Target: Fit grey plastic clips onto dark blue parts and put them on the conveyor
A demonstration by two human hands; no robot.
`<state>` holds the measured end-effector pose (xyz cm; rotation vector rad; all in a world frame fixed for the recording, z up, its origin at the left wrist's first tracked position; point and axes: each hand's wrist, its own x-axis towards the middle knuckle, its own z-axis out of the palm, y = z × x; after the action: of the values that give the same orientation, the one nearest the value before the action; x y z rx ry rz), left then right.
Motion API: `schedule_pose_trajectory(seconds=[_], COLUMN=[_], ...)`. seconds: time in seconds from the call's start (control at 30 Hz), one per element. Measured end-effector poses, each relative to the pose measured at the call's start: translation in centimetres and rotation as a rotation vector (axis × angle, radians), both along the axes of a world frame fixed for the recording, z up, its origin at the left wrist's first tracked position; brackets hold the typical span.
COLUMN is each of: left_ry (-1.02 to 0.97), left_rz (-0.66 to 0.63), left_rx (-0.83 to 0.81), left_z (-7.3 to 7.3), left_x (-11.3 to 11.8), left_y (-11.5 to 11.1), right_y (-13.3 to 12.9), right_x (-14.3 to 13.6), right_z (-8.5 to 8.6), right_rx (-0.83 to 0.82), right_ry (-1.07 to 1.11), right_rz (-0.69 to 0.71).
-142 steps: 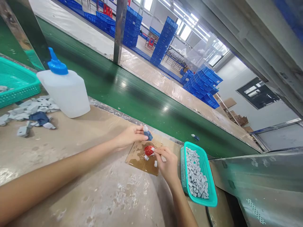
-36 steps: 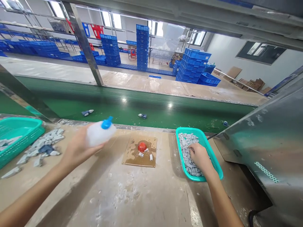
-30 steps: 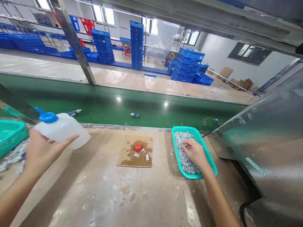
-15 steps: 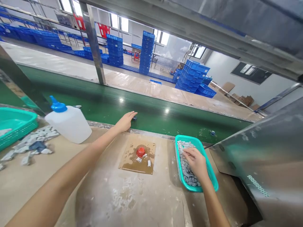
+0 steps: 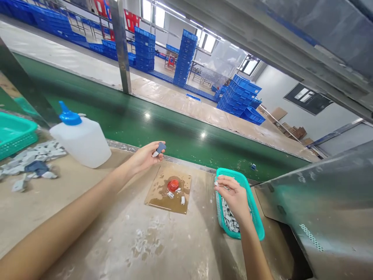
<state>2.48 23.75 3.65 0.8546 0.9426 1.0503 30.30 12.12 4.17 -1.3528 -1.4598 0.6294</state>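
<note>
Near the edge of the green belt, my left hand (image 5: 147, 156) is closed on a small dark blue-grey and white plastic part (image 5: 160, 148). My right hand (image 5: 234, 194) pinches a little whitish piece (image 5: 216, 183) above the rim of a turquoise basket (image 5: 259, 217). Many small grey-white pieces (image 5: 230, 219) lie in that basket, partly hidden under my hand. Between my hands, a wet brown board (image 5: 157, 182) lies on the table. On it are a round red cap-like object (image 5: 173, 185) and several small white pieces, one white piece (image 5: 182, 200) standing apart.
A white bottle with a blue spout (image 5: 84, 142) stands at left, beside a heap of grey-white parts (image 5: 37, 159) and another turquoise basket (image 5: 17, 140). Beyond the table runs the green belt (image 5: 186, 138), carrying a small blue part (image 5: 253, 167). A metal panel (image 5: 329, 194) bounds the right side.
My left hand has lifted the dark part off the belt and drawn it back toward me. My right hand has risen out of the basket's contents with a small whitish piece.
</note>
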Motion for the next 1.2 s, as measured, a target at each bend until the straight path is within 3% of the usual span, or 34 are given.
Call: schedule_pose_trajectory(seconds=[0.07,0.13,0.23,0.37,0.6,0.93,1.07,1.2], left_ry=[-0.175,-0.201,-0.130,0.011,0.172,0.118,0.181,0.196], left_rz=[-0.024,-0.068,-0.120,-0.130,-0.068,-0.078,-0.081,-0.147], left_rx=[-0.104,-0.104,-0.002,0.070,0.168,0.160,0.168,0.219], left_z=[0.7,0.9,0.5,0.4,1.6,1.3,1.1,0.8], left_x=[-0.1,-0.2,-0.2,-0.2,-0.5,-0.2,-0.2,-0.2], left_y=[-1.4,-2.2,-2.3,-2.3,-2.9,-2.9,-2.9,-2.8], right_y=[0.6,1.1,1.8,2.3,2.5,2.4,2.0,1.9], right_x=[-2.1,-4.0,-6.3,-7.9,-8.5,-8.5,-8.6,-8.7], right_z=[0.6,0.5,-0.4,-1.7,-2.3,-2.7,-2.3,-1.8], right_rx=[-0.007,-0.053,-0.103,-0.042,0.012,0.090,0.159,0.168], right_ry=[-0.015,-0.060,-0.189,-0.345,-0.509,-0.571,-0.555,-0.532], right_rz=[0.086,0.170,0.232,0.248,0.291,0.315,0.285,0.288])
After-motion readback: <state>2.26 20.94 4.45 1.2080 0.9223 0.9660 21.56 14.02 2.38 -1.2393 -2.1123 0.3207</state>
